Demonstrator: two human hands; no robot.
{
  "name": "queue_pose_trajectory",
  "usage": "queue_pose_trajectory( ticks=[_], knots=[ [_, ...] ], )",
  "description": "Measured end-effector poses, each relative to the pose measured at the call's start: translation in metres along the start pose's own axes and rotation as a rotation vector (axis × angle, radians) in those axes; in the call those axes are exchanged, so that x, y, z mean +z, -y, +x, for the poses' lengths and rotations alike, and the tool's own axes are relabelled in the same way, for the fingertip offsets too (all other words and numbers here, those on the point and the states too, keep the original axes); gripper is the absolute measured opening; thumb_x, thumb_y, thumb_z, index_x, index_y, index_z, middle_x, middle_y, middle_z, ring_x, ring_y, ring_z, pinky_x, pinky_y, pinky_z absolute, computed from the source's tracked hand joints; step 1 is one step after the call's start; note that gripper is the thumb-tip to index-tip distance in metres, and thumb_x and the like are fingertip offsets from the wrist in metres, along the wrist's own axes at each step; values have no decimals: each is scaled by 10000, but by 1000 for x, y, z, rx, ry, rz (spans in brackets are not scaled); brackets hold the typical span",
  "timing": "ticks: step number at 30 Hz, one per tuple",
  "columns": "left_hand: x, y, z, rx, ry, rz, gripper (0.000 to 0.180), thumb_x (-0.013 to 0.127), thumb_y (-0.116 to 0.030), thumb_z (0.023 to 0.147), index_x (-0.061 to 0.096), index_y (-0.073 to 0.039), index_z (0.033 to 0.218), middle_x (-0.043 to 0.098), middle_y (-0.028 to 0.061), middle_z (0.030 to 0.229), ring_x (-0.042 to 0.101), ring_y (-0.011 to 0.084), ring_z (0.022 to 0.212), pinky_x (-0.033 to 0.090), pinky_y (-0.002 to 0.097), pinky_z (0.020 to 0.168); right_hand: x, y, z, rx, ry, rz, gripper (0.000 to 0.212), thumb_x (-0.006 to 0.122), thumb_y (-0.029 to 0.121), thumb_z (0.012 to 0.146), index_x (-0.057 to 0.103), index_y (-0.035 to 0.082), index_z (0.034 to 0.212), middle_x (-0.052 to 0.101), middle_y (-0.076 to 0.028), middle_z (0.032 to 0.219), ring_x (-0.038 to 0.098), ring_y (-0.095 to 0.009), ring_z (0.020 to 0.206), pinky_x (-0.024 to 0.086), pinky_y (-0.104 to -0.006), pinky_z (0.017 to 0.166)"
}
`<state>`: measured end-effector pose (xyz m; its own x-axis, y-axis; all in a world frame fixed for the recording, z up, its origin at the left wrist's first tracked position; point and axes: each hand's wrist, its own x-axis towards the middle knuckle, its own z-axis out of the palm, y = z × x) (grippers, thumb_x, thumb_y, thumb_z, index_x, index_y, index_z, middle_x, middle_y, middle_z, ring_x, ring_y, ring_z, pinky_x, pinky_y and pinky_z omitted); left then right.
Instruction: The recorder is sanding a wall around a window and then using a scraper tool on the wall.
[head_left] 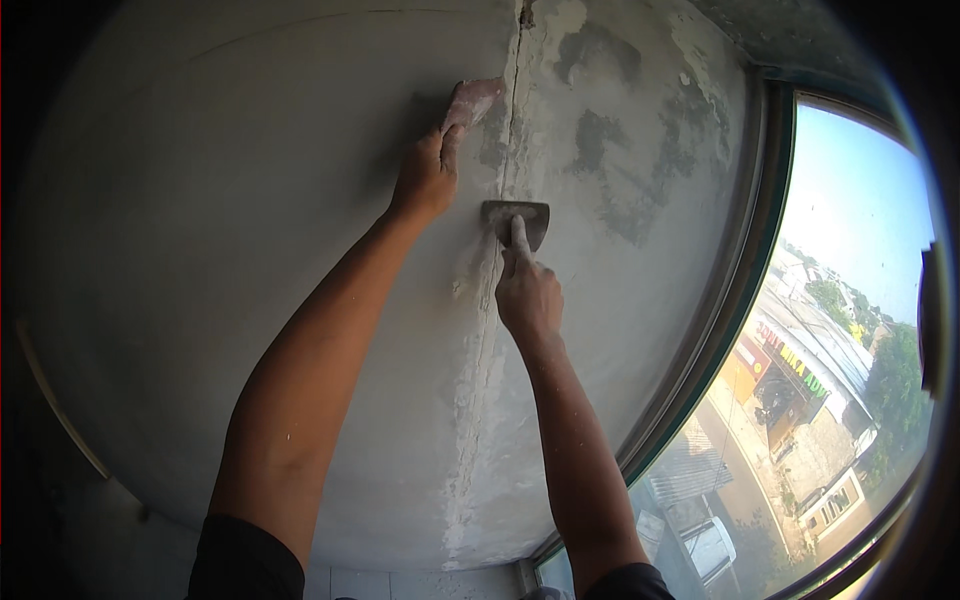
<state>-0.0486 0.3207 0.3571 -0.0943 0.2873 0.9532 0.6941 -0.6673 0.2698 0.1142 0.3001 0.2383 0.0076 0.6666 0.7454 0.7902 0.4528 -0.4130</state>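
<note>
A grey plastered wall fills most of the view, split by a long vertical crack with pale filler along it. My right hand is closed around a putty knife, its index finger stretched along the blade. That wide dark blade lies against the wall over the crack. Higher up and to the left, my left hand grips a reddish, plaster-smeared flat scraper. The scraper's far end is close to the crack; whether it touches the wall I cannot tell. Its handle is mostly hidden by my fingers.
A large dark-framed window stands to the right, with a street, roofs and trees outside. Damp-looking dark patches mark the wall right of the crack. At the lower left a thin pale strip runs along an edge.
</note>
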Motion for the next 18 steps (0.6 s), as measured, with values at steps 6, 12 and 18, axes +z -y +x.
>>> queue_pose_trajectory(
  ticks=[6,12,18],
  knots=[
    [-7,-13,46,462,-237,144,314,487,-171,1035,532,21,1279,604,243,1220,604,414,1088,514,453,909,57,-80,-195,282,504,-21,468,471,329,1015,480,270,1479,707,-252,932,674,-469,865,519,-572,780],
    [31,-7,84,639,-96,562,399,488,-168,1029,532,-29,1400,521,62,1484,381,268,1445,347,411,1175,64,-121,-319,483,660,84,452,484,324,1005,517,255,1451,692,-286,954,664,-479,888,506,-572,805],
    [57,19,-16,735,4,732,402,543,-179,990,595,-87,1378,524,7,1496,384,219,1453,278,405,1200,84,-168,-424,565,603,153,455,504,313,1002,517,239,1450,684,-288,916,655,-488,834,499,-574,754]
  ],
)
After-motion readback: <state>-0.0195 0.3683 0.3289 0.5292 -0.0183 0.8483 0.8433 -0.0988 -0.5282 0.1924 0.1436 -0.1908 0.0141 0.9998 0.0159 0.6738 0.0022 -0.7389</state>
